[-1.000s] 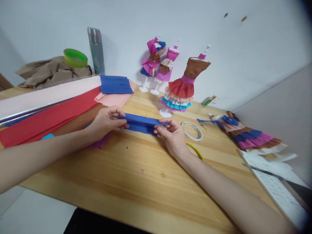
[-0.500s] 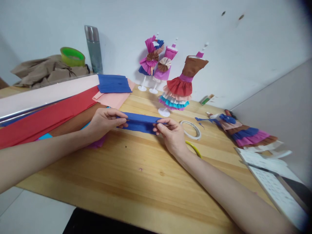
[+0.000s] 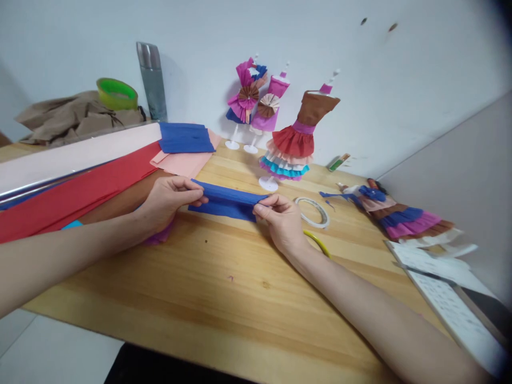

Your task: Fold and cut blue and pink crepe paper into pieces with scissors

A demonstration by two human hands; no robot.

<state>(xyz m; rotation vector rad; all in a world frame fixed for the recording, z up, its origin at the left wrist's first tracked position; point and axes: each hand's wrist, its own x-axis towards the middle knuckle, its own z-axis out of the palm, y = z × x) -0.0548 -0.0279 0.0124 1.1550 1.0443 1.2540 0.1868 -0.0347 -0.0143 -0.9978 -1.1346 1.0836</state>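
A strip of blue crepe paper (image 3: pixel 228 202) stretches between my two hands just above the wooden table, with a lengthwise fold along its upper edge. My left hand (image 3: pixel 172 200) pinches the strip's left end between thumb and fingers. At the other end, my right hand (image 3: pixel 280 216) is closed on the upper right corner. Close to my right hand lie a roll of white tape (image 3: pixel 326 220) and a yellow curved handle (image 3: pixel 319 244), partly hidden by the wrist. Folded blue crepe paper (image 3: pixel 186 137) rests on peach paper behind my left hand.
Red (image 3: pixel 80 186), white and brown paper lengths cover the table's left side. Small mannequins in paper dresses (image 3: pixel 310 122) stand at the back, near a bottle (image 3: pixel 152 82) and green tape roll (image 3: pixel 117 95). On the right lie another dressed doll (image 3: pixel 404 216) and a paper cutter (image 3: pixel 440 288).
The left end of the blue strip has shifted slightly under my left fingers, and its upper edge now slopes down to the right. Both hands keep hold of it.
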